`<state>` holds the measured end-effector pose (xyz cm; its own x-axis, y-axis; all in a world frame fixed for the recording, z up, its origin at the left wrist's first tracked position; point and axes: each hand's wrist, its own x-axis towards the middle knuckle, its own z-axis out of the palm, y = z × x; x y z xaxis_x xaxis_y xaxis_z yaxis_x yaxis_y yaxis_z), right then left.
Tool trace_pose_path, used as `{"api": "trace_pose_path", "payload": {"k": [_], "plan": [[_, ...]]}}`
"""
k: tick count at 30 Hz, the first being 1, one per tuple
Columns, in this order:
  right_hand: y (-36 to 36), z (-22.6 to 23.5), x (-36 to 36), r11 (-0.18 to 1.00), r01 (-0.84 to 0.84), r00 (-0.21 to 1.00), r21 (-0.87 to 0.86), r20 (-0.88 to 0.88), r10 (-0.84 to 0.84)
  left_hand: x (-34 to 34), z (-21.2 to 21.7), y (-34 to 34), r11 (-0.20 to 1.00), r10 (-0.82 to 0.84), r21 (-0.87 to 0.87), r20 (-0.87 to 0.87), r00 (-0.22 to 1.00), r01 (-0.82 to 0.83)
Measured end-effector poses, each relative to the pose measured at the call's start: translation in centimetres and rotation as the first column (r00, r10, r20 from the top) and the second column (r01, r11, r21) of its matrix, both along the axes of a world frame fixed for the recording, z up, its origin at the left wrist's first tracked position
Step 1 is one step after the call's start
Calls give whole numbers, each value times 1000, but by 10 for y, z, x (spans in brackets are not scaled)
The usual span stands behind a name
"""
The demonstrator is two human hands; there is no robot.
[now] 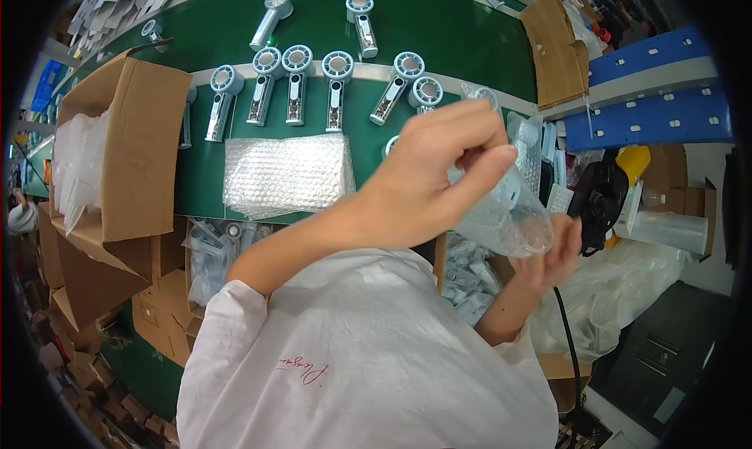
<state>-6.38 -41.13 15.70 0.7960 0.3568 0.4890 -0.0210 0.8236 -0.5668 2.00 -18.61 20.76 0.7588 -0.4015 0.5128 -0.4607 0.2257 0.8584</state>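
My left hand (446, 171) reaches across in front of me with its fingers curled, closed on a clear bubble-wrap bag (489, 228). Through the plastic shows something pale blue, probably a handheld fan, partly hidden by the hand. At the bag's lower right end, my right hand (552, 253) grips the plastic, its fingers slightly blurred. Beyond my left wrist, a stack of flat bubble-wrap bags (286, 175) lies on the green table. Several light-blue handheld fans, such as this handheld fan (338, 89), lie in a row behind the stack.
An open cardboard box (145, 151) with white plastic sleeves stands at the left. Below the table edge are bins of bagged parts (470, 281). A green conveyor belt (439, 26) runs along the back, carrying more fans. Blue racks (650, 116) and a black cable (572, 339) are at right.
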Motion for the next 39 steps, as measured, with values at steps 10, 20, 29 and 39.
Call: {"api": "trace_pose_path", "payload": {"k": [10,20,29,39], "plan": [[50,-31,5,952,245,794,-181,-527,-304,-52,-50,-37,960,-66,271,477,876,-75],[-3,-118,84,-53,511,690,-858,446,-570,-28,-101,65,762,404,544,26,914,-352],[-5,-139,78,-647,385,646,-658,693,-319,-46,-154,112,427,553,819,98,827,-383],[44,-73,236,-214,508,704,-834,546,-454,-40,-172,130,581,566,766,-137,813,-275]]}}
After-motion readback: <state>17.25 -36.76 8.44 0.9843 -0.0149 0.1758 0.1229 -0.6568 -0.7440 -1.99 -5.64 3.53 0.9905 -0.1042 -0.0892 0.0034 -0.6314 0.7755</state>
